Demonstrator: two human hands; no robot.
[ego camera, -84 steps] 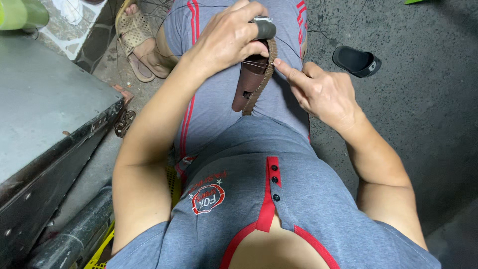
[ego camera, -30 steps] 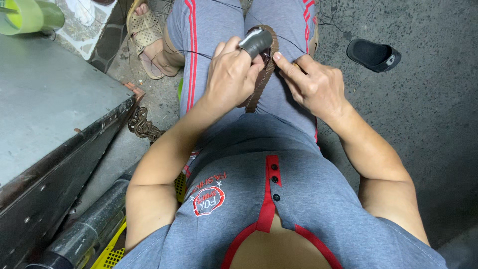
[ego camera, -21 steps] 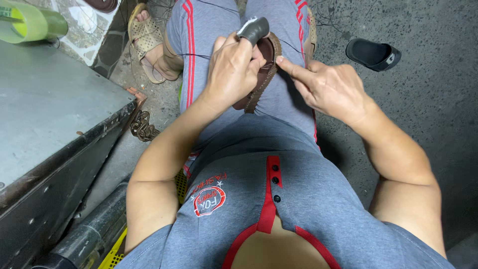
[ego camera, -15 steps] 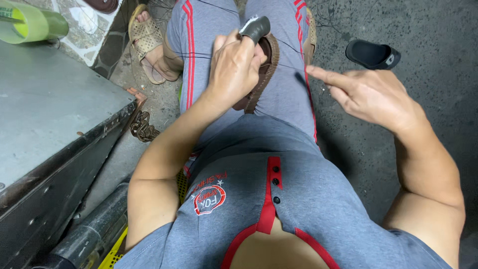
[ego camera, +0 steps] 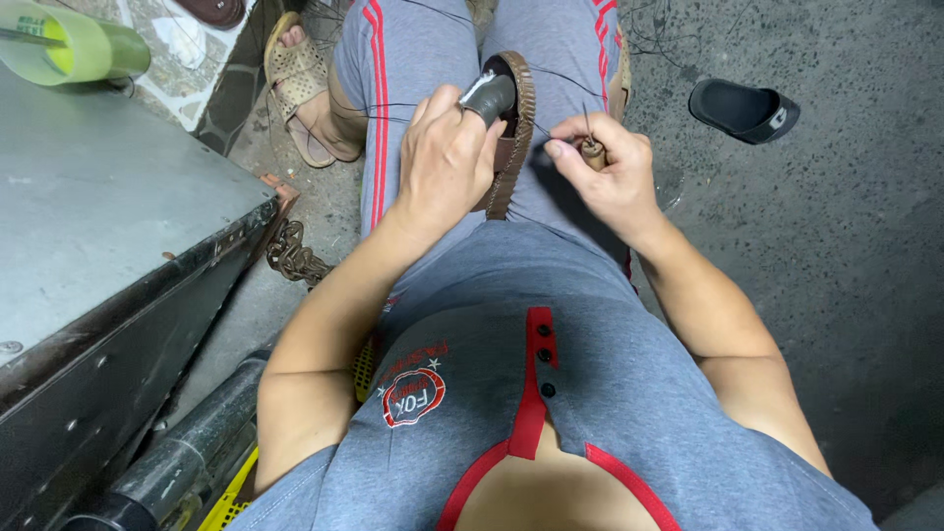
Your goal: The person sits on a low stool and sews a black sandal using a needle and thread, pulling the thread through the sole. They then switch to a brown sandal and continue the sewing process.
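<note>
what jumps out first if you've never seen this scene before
Dead centre, the left hand steadies a brown woven-edged sandal propped between the knees, its thumb capped in a grey sleeve, while the right hand pinches a small wooden-handled awl beside it, with dark thread trailing over the grey trousers. Off to the right, a lone black slide slipper lies on the concrete floor, and a grey metal box fills the left.

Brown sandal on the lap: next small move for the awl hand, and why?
Probably bring the awl tip to the sandal sole edge. The right hand grips it just beside the sole, tip not yet touching, while the left hand steadies the sandal on the lap.
</note>
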